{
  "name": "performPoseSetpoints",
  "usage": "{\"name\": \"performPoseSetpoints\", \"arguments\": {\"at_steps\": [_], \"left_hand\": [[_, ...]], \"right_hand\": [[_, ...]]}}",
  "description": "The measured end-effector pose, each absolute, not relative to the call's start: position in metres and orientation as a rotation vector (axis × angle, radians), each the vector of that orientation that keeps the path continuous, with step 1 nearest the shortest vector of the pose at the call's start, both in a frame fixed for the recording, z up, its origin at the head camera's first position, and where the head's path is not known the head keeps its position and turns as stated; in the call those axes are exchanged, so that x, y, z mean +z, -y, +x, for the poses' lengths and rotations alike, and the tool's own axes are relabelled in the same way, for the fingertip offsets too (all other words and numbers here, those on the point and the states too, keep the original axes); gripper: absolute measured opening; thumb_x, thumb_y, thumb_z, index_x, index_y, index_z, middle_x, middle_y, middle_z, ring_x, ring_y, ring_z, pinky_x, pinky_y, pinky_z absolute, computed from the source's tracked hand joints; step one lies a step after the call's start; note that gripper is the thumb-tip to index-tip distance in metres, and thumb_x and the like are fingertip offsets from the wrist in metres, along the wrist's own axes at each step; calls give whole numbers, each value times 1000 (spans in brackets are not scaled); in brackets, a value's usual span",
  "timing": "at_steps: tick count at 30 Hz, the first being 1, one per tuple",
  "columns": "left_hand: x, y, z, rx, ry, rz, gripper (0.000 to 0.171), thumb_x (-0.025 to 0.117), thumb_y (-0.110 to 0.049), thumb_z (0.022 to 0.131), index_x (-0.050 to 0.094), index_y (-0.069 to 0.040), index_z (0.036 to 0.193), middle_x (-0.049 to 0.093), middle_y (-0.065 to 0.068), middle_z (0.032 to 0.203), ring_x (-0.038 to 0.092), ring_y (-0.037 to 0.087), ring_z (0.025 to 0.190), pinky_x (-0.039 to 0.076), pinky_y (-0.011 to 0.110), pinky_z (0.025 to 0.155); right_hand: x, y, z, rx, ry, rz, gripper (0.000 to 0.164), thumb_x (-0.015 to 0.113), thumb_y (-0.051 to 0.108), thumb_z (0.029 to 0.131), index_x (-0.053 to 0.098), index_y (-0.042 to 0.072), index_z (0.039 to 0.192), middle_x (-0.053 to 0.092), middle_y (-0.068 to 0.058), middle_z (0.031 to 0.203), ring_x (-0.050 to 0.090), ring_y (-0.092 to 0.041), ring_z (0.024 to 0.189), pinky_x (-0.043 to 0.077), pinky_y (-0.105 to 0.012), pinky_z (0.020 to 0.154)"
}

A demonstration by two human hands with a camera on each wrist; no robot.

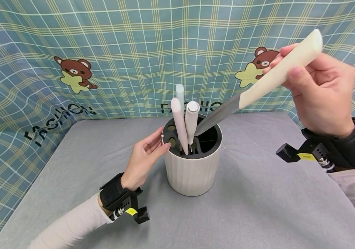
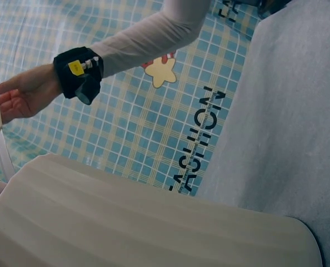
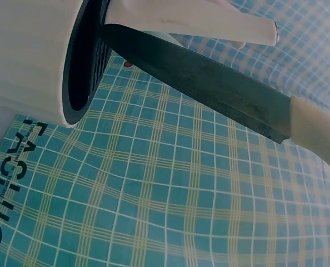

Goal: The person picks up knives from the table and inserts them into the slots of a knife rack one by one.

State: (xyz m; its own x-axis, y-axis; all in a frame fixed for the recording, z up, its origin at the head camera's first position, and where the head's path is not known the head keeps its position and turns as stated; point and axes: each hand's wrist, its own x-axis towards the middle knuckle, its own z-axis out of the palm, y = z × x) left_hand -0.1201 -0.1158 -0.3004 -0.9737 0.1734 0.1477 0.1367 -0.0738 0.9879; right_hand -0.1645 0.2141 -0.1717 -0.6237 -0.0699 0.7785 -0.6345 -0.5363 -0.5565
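Observation:
A white ribbed knife holder point(image 1: 191, 178) with a dark slotted top stands upright on the table. My left hand point(image 1: 143, 160) grips its left side, thumb at the rim and fingers round the far edge. Up to the right, my right hand point(image 1: 326, 91) holds a kitchen knife point(image 1: 277, 76) by its cream handle. The blade point(image 3: 209, 86) slants down to the left, its tip at the holder's wide opening. Three handles stand up from the slots: a pink one point(image 1: 179, 121), a white one point(image 1: 193, 116) and a pale blue one point(image 1: 179, 91).
A grey cloth point(image 1: 102, 152) covers the table. Behind it hangs a blue-green checked curtain point(image 1: 127, 62) with printed bears and lettering. Both wrists wear black camera straps; the right one point(image 1: 336, 148) juts out beneath the hand.

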Motion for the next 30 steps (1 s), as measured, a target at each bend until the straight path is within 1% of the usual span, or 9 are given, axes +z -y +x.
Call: {"name": "performPoseSetpoints", "arguments": {"at_steps": [3,6,13,16,18,23,25,30], "left_hand": [[-300,116,-120,2252,-2124,351,61,59,-4,96,31,-4,151,30,7,157,32,17,143,38,19,113],[-300,116,-120,2248,-2129,352,61,59,-4,96,31,-3,151,30,8,157,32,17,143,38,19,113],[-301,116,-121,2252,-2125,339,61,59,-4,96,31,-3,151,30,8,157,33,17,143,38,18,113],[-301,116,-120,2256,-2124,337,62,59,-4,96,31,-3,151,30,8,157,33,17,143,38,18,113],[-301,115,-120,2259,-2122,330,61,59,-3,96,31,-3,151,31,8,157,33,17,142,38,18,112],[-300,115,-119,2262,-2121,321,61,59,-3,96,32,-3,150,31,7,157,34,16,142,38,18,112],[-300,115,-119,2261,-2121,322,61,59,-4,96,32,-4,150,31,7,157,34,15,142,38,18,113],[-301,115,-119,2261,-2122,335,62,60,-5,96,32,-4,151,31,7,157,34,15,142,38,18,113]], "right_hand": [[-173,-207,-163,2199,1274,1101,33,63,-19,82,52,-32,111,61,-33,101,64,-40,93,58,-44,93],[-175,-202,-163,2185,1307,1092,32,59,-20,84,51,-32,113,62,-32,102,63,-38,93,58,-42,94],[-175,-198,-162,2197,1370,1102,29,56,-21,86,52,-30,113,58,-33,110,64,-38,95,54,-44,100],[-175,-197,-161,2203,1396,1110,30,56,-21,86,52,-30,114,57,-33,112,66,-38,95,53,-45,100],[-176,-196,-161,2200,1426,1111,30,55,-22,86,52,-29,115,58,-32,111,67,-38,96,53,-44,100],[-178,-195,-162,2195,1514,1099,30,51,-24,86,53,-27,116,64,-28,107,69,-35,98,56,-36,97],[-179,-194,-162,2200,1541,1091,31,52,-25,86,53,-26,117,66,-27,107,69,-34,99,57,-35,96],[-181,-189,-160,2129,1687,1046,34,57,-21,85,56,-22,119,69,-24,106,70,-30,98,58,-31,93]]}}
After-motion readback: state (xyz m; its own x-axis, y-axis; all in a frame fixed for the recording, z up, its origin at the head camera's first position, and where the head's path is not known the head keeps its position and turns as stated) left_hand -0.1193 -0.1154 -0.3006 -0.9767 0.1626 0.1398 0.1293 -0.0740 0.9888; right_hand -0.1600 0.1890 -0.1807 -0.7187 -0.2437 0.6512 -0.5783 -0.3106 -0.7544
